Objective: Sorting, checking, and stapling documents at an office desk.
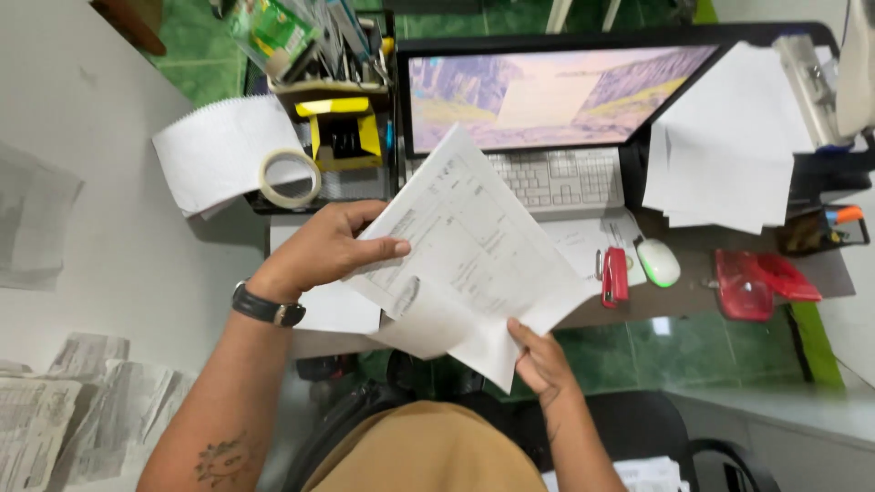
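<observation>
Gripping a sheaf of printed papers [465,251] above the desk edge, the left hand [319,251] is pinching at nine o'clock, the right hand [540,357] at five. Loose sheets are fanning; one could be slipping toward the red stapler [614,276].

This is an office. On the far side of the surface [693,273] stand a computer monitor [547,91] and a white keyboard [556,178]. To the right lie a mouse [658,261], a red stapler [614,276] and loose white sheets [729,155]; to the left are a tape roll [290,178] and a pen holder [342,118].
</observation>
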